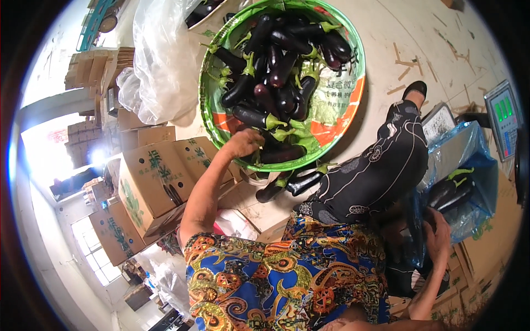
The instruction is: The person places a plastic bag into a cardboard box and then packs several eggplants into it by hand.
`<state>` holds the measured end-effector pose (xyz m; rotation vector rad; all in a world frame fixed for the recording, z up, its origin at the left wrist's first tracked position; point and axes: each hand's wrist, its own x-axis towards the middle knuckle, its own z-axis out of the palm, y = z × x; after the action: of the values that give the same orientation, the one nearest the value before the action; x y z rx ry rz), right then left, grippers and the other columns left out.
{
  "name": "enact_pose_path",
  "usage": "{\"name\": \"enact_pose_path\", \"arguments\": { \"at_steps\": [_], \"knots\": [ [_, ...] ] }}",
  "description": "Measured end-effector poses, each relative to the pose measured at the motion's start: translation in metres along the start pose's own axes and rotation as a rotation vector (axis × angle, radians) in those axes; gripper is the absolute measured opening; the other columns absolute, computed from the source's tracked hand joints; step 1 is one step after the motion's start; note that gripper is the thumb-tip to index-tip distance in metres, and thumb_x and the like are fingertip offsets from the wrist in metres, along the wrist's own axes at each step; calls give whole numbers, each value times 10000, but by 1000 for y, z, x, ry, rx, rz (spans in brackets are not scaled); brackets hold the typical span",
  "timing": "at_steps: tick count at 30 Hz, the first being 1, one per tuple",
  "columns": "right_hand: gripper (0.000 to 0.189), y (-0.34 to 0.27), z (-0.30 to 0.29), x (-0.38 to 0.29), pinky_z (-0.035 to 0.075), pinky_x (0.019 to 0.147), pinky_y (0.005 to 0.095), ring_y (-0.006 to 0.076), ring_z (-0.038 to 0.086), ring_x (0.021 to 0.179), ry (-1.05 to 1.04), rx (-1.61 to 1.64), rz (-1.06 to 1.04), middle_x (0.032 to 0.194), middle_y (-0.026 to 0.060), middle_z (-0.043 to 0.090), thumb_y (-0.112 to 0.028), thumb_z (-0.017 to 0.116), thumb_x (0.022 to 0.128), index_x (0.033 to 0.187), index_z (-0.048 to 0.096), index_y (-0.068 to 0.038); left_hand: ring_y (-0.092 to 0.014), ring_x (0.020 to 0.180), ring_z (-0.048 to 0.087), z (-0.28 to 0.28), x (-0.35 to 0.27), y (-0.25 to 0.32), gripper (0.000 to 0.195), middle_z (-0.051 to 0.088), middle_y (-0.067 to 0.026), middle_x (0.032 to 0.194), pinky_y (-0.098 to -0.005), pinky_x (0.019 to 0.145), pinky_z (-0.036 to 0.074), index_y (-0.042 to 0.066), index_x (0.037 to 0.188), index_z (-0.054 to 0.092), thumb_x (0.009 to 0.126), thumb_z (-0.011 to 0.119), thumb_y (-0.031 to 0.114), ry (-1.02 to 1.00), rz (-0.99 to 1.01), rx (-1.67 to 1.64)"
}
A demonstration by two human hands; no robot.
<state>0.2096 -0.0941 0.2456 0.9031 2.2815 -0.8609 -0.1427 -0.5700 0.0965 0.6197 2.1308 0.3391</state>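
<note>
A round tub [359, 93], lined with printed green and orange sheeting, holds a heap of dark purple eggplants [283, 68] with green stems. My left hand [245, 142] reaches over its near rim with fingers curled among the eggplants. Its fingertips are at a green stem, but whether they grip it is hidden. On my other side, a cardboard box lined with a blue plastic bag [484, 182] contains several eggplants [451, 192]. My right hand [438, 235] is at the near edge of this bag, beside the eggplants; its fingers are partly hidden.
Some eggplants [306, 182] lie on the floor beneath the tub's near side. Printed cardboard boxes [155, 178] are stacked to the left, below a clear plastic bag [161, 62]. At right stands a scale with a lit display [502, 120]. Cardboard strips [408, 64] litter the floor.
</note>
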Motion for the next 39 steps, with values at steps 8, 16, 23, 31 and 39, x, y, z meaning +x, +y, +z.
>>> {"name": "enact_pose_path", "arguments": {
  "at_steps": [8,16,23,31,39],
  "knots": [
    [366,20,22,0,407,978,404,340,491,1183,23,18,-17,1264,156,559,-85,558,892,1257,563,-96,-268,1085,583,-6,30,11,477,619,-121,1215,-369,912,463,116,1193,637,887,580,477,-427,-226,-187],
    [340,25,19,7,420,943,388,333,541,1106,76,137,-122,1190,153,597,-82,573,882,1221,582,-83,-140,543,591,-9,7,14,260,632,-62,631,-280,578,511,23,669,681,813,726,234,142,-434,-855],
    [289,40,28,12,460,835,354,299,624,915,167,211,-319,1014,156,650,-69,592,860,1146,592,-24,-298,802,671,-12,20,-45,485,688,-151,859,-397,749,533,13,908,644,775,707,475,443,-357,-23],
    [279,67,45,2,472,822,344,284,632,919,161,354,-227,1015,160,650,-61,587,872,1142,584,8,-361,1227,500,11,34,49,950,556,-204,1276,-411,997,415,98,1255,552,613,633,793,-37,-600,554],
    [288,72,41,-1,472,822,333,279,630,930,126,435,-246,1039,172,637,-66,573,880,1159,574,4,-287,981,656,-14,10,38,652,678,-176,1044,-394,829,514,32,1169,612,743,686,520,230,-388,335]
  ]
}}
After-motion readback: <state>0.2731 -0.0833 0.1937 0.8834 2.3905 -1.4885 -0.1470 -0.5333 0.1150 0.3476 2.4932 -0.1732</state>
